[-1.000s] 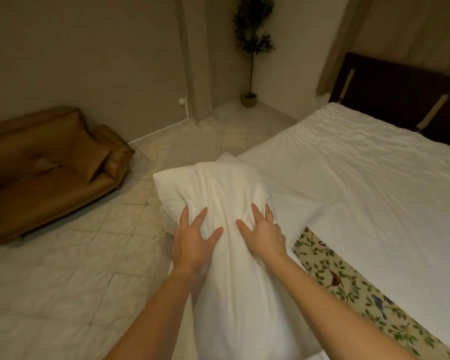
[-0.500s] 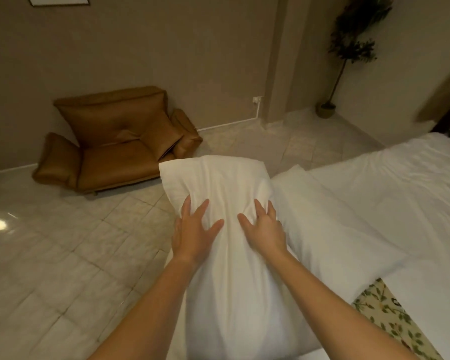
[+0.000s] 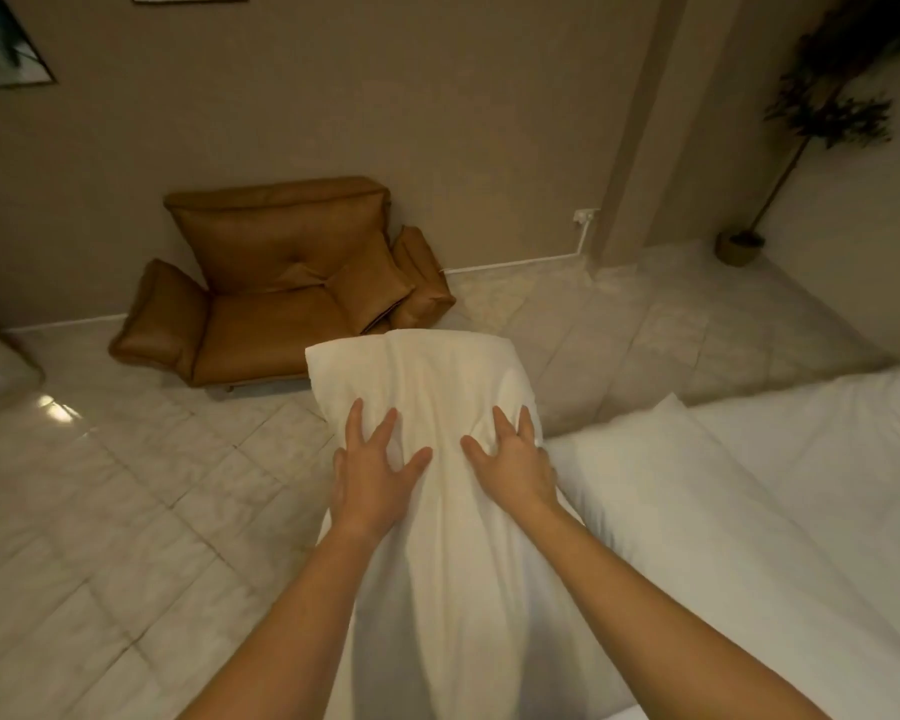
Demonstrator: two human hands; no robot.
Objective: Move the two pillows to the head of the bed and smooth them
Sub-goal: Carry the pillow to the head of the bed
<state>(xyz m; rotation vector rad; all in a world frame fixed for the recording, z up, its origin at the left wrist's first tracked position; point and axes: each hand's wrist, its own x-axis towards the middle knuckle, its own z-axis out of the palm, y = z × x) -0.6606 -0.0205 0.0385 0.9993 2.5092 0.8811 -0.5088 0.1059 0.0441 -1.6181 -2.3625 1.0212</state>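
Step in hand: transfer of the first pillow (image 3: 422, 376). The left hand (image 3: 375, 470) and right hand (image 3: 510, 470) grip it, fingers spread and dug into the cover. It hangs off the bed (image 3: 827, 433) side edge, above the floor. The second pillow (image 3: 671, 485) lies along that edge. Next, probably: carry the first pillow to the bed head, which is out of view.

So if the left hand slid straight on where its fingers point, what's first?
The left hand grips the pillow; past its top edge, probably the brown armchair, though depth is unclear.

No legible text, labels or numbers anywhere in view.
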